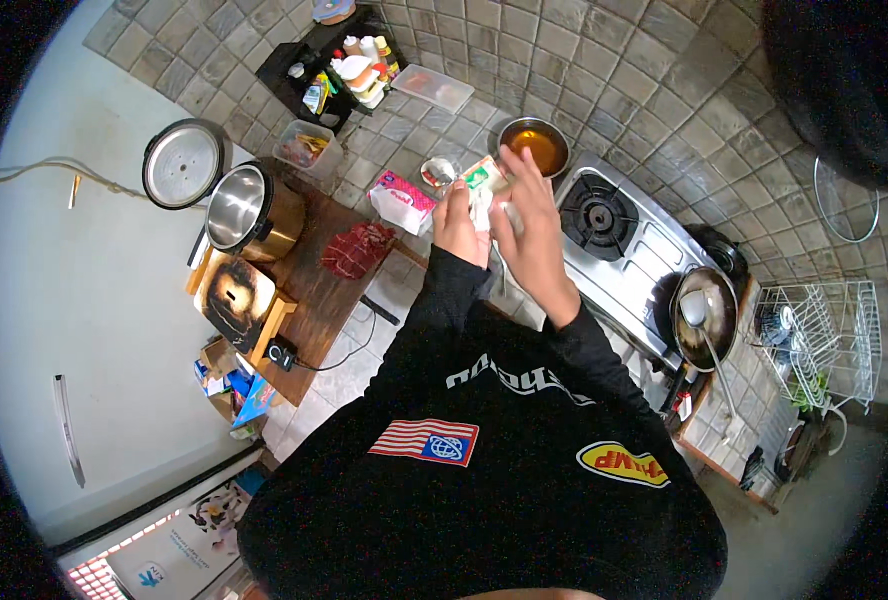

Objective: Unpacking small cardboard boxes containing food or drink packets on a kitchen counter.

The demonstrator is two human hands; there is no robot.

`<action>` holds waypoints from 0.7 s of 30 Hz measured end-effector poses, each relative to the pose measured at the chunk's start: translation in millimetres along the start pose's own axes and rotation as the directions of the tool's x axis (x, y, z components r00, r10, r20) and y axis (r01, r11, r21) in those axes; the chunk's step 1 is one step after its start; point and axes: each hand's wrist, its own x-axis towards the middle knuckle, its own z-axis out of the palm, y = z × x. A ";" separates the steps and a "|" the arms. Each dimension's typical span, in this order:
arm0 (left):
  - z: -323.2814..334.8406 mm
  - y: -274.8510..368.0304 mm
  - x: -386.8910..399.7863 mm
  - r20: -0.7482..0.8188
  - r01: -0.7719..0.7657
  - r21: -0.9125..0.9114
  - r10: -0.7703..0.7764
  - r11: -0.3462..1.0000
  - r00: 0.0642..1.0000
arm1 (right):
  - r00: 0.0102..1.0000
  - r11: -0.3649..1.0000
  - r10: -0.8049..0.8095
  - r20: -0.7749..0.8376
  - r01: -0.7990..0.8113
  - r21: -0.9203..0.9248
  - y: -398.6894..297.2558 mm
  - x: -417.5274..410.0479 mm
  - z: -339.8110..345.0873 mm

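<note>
My left hand pinches a crumpled white tissue between thumb and fingers. Beside it, my right hand has its fingers spread and raised; whether it touches the tissue is hard to tell. Just beyond the fingertips lies a small box with green and orange print. A pink and white tissue pack is left of my left hand, with a small round dish behind it. Past my right fingertips stands a metal bowl of amber liquid.
At right are a gas stove, a wok with a spatula and a wire dish rack. At left, a wooden table holds an open steel pot and a red cloth. Plastic containers stand behind.
</note>
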 end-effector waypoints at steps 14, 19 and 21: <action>9.4 15.5 15.5 0.065 0.138 -0.034 -0.135 0.990 0.989 | 0.997 0.988 -0.039 0.071 0.028 0.151 3.2 7.0 -16.8; 29.1 20.1 3.4 0.129 0.107 -0.056 -0.099 0.993 0.987 | 1.000 0.966 0.011 0.006 -0.012 0.258 21.3 23.5 -21.7; 30.0 23.6 3.6 0.153 0.104 -0.081 -0.091 0.991 0.984 | 0.999 0.960 0.028 -0.032 -0.018 0.279 18.1 28.6 -15.9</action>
